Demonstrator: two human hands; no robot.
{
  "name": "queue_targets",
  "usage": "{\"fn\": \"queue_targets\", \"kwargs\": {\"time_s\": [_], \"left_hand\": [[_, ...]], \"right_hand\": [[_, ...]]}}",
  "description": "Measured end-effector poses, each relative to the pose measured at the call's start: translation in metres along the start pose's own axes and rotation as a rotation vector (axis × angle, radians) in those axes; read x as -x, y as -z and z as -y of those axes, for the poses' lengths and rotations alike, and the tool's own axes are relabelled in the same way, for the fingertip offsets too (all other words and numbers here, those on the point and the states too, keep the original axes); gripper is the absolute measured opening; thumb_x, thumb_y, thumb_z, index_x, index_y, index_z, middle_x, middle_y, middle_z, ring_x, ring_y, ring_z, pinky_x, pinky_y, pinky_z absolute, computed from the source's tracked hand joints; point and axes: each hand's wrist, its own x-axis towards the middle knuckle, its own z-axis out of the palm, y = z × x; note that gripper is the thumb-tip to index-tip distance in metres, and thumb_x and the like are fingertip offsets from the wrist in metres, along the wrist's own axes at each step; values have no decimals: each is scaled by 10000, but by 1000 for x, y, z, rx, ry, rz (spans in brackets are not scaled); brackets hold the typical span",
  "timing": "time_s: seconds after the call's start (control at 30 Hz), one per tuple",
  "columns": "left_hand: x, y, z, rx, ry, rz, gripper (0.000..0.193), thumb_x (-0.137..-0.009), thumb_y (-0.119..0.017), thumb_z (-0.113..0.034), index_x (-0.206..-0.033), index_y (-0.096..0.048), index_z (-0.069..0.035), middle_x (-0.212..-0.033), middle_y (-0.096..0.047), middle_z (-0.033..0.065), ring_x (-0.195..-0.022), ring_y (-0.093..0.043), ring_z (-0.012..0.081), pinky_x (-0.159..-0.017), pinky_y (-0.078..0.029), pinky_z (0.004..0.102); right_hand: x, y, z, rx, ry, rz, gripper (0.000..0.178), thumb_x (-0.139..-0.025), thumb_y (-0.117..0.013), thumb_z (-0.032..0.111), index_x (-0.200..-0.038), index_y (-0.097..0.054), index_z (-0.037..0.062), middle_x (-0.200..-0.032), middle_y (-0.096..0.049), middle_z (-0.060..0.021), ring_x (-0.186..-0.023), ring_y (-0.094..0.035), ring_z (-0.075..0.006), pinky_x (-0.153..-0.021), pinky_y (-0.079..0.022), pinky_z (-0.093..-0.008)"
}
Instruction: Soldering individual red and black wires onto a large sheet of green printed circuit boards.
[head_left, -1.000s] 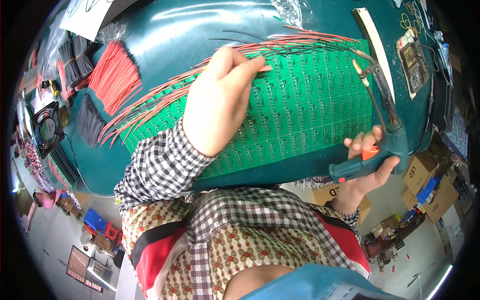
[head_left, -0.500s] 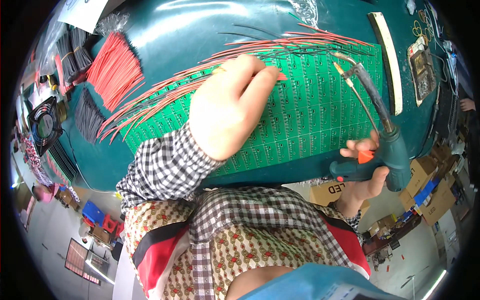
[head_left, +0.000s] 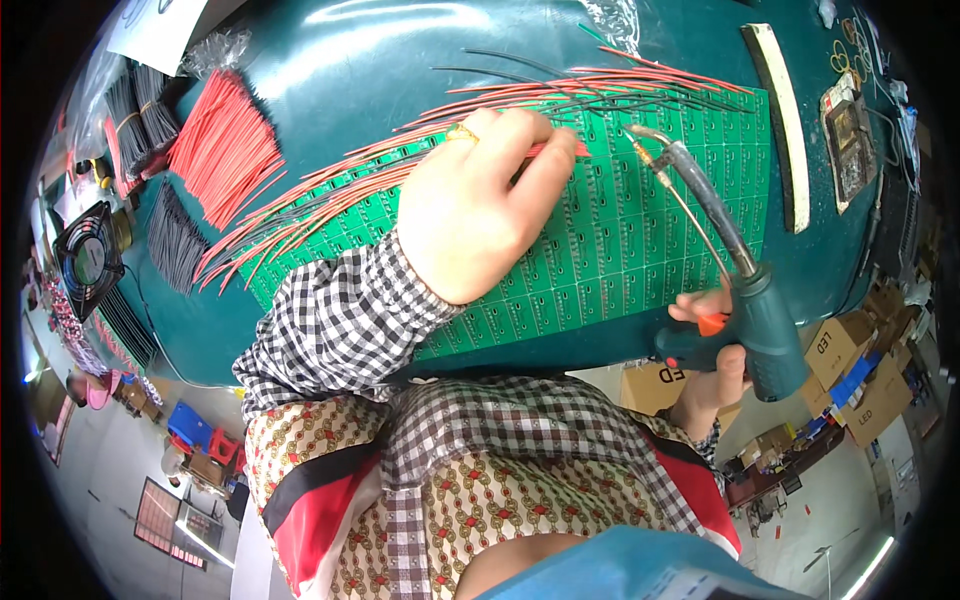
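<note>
My left hand (head_left: 485, 205) rests over the upper middle of a large green circuit board panel (head_left: 610, 245). Its thumb and fingers are pinched on a red wire (head_left: 582, 150), whose end shows just past the fingertips. Many red and black wires (head_left: 330, 190) fan out along the panel's upper rows, some passing under this hand. In my right hand (head_left: 718, 375) is a dark green soldering gun (head_left: 768, 335) with an orange trigger. Its bent metal tip and thin feed tube point up and left, above the panel, a short way right of the wire end.
On the teal table (head_left: 350, 75) lie a bundle of red wires (head_left: 228, 145) and black wires (head_left: 175, 235) at the left. A small black fan (head_left: 90, 255) stands beyond them. Right of the panel are a pale strip (head_left: 778, 125) and a soldering stand (head_left: 845, 140).
The soldering gun has moved left, its tip closer to my left hand. My left hand has shifted slightly right, still pinching the red wire.
</note>
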Motion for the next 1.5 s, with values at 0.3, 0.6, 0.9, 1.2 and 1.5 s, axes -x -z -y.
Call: {"fn": "queue_targets", "kwargs": {"time_s": [0.3,0.6,0.9,1.2,1.5], "left_hand": [[-3,2,-2,-68,-20,37,323,-613,-625,39,-933,-632,0,-832,-568,65,-682,-561,196,-557,-472,282],[-3,-1,-1,-63,-45,8,332,-601,-620,40,-931,-631,8,-832,-561,69,-667,-553,190,-539,-458,272],[-1,-1,-1,-73,-31,17,333,-589,-616,38,-921,-629,11,-832,-558,64,-670,-553,182,-531,-455,268],[-1,-1,0,-107,-39,41,350,-587,-614,27,-935,-627,2,-834,-554,55,-663,-552,172,-518,-450,259],[-1,-2,0,-112,-42,25,346,-588,-616,26,-932,-631,-8,-830,-553,54,-672,-557,174,-523,-455,258]], "right_hand": [[-1,-1,1,130,7,75,576,-803,-608,398,-1017,-499,-126,-830,-567,-183,-745,-600,-282,-666,-525,-371],[-5,-5,-1,180,24,131,531,-801,-631,373,-975,-512,-115,-821,-565,-171,-739,-591,-278,-682,-514,-385],[-6,-7,-1,183,15,120,529,-802,-633,357,-986,-503,-122,-825,-564,-170,-744,-588,-277,-690,-515,-393],[-3,-10,2,181,-70,107,552,-788,-639,372,-987,-509,-126,-807,-563,-165,-734,-587,-267,-694,-522,-401],[-3,-10,1,180,-20,26,666,-796,-599,457,-1056,-480,-144,-778,-580,-155,-709,-606,-262,-742,-503,-386]]}}
